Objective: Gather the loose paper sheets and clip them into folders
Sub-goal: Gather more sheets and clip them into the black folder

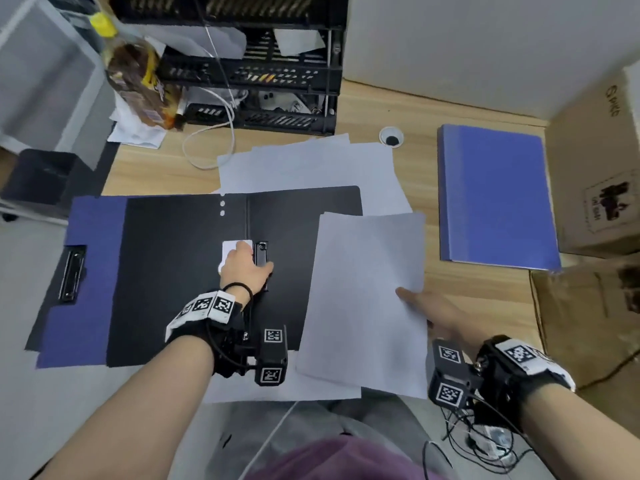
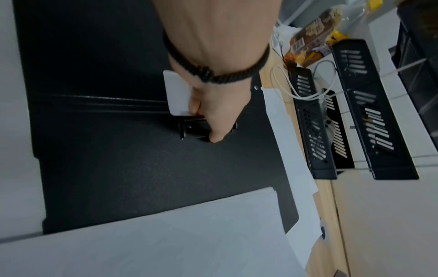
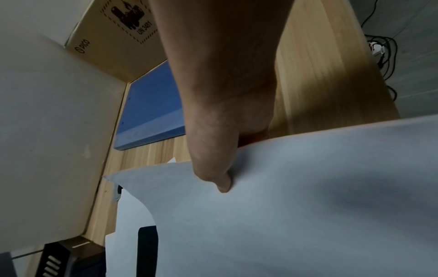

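Note:
An open folder point(image 1: 180, 271), black inside, lies flat on the desk in front of me. My left hand point(image 1: 244, 268) grips its black metal clip point(image 1: 261, 252) near the spine, thumb on one side and fingers by a small white label point(image 1: 230, 249); the same clip point(image 2: 194, 128) shows under my left hand point(image 2: 213, 120). My right hand point(image 1: 429, 306) pinches a white paper sheet stack point(image 1: 367, 299) at its right edge, held over the folder's right half. The thumb lies on top of the paper point(image 3: 308, 206), and my right hand point(image 3: 222, 176) has its fingers hidden beneath.
More loose sheets point(image 1: 311, 168) lie behind the open folder. A closed blue folder point(image 1: 495, 199) lies to the right, beside cardboard boxes point(image 1: 599, 188). A second blue clipboard folder point(image 1: 86, 271) sits under the open one at left. A black file tray point(image 1: 263, 64) and a snack bag point(image 1: 142, 77) stand at the back.

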`<action>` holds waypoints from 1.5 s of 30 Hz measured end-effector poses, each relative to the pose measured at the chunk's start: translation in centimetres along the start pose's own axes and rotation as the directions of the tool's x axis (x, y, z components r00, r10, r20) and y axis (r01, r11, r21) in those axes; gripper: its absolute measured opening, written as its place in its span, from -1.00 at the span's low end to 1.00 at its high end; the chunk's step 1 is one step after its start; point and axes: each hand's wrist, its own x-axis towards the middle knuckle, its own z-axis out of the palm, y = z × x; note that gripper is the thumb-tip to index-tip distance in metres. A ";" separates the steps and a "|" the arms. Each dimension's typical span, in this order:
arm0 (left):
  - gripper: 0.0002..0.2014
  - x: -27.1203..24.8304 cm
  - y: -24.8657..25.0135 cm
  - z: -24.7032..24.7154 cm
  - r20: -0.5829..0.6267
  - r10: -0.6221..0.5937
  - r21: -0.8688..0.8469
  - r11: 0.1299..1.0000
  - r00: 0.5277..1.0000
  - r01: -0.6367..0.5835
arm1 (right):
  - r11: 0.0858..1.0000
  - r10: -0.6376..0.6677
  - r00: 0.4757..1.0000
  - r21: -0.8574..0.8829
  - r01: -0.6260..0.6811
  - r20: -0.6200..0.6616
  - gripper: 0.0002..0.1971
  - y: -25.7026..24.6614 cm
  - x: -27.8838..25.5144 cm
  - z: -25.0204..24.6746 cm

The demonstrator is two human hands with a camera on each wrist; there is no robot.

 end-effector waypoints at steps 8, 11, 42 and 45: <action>-0.65 -0.6 0.9 -0.7 0.098 -0.005 0.071 0.997 0.995 -0.002 | 0.983 -0.075 0.996 -0.167 0.083 0.057 -0.81 -2.1 1.3 2.1; -0.66 -0.6 0.8 -1.6 0.151 -0.017 0.052 0.999 0.988 0.010 | 0.975 -0.125 0.991 -0.180 0.133 0.051 -0.76 -2.6 1.9 3.1; -0.43 -0.5 0.6 -2.7 0.297 0.097 0.002 0.995 0.950 -0.102 | 0.902 -0.274 0.957 -0.321 0.289 0.092 -0.71 -7.2 4.9 7.3; -0.42 -0.5 0.6 -2.8 0.299 0.095 -0.006 0.995 0.950 -0.098 | 0.911 -0.257 0.963 -0.313 0.270 0.082 -0.67 -6.9 5.0 7.1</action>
